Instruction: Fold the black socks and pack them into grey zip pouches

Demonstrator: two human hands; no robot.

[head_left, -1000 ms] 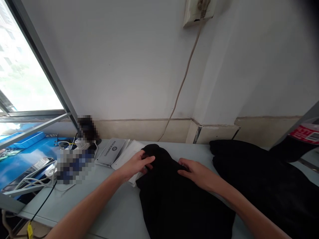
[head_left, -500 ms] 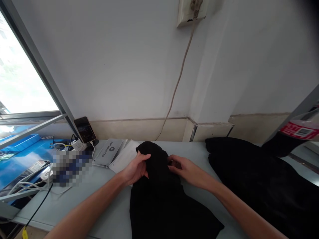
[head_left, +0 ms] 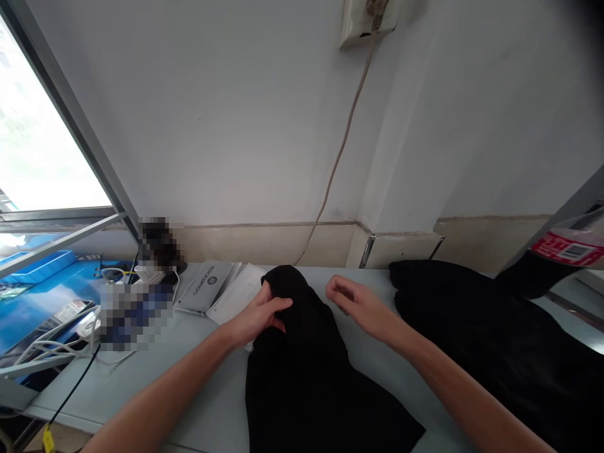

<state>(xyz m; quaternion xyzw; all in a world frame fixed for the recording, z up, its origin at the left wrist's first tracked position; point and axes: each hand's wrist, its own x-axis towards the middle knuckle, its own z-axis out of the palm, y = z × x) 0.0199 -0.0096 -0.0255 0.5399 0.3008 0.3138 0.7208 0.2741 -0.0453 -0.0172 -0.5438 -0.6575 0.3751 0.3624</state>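
Pale wall (head_left: 236,113) stands behind a light table (head_left: 141,365), with a window (head_left: 42,138) at the upper left. On the wall, we see a socket (head_left: 356,26) with a cord (head_left: 342,141) running down toward the table's rear edge. Black cloth (head_left: 306,390) lies on the table at the lower center of our view, its narrow end toward the wall and its wide end toward us. Our left hand (head_left: 255,316) grips the narrow end at its left side: the thumb rests on top and the other fingers are partly hidden in the fold. Our right hand (head_left: 364,308) is just beside the cloth's right edge, apart from it; its fingers are half curled, a gap shows between thumb and forefinger, and it appears empty. To the left of the cloth, we find a white packet (head_left: 237,294) and, beside it, a gray pouch (head_left: 206,286) with a printed logo. To the right, we find a second dark cloth (head_left: 491,340) with a bottle (head_left: 564,247) of dark drink near its far side.
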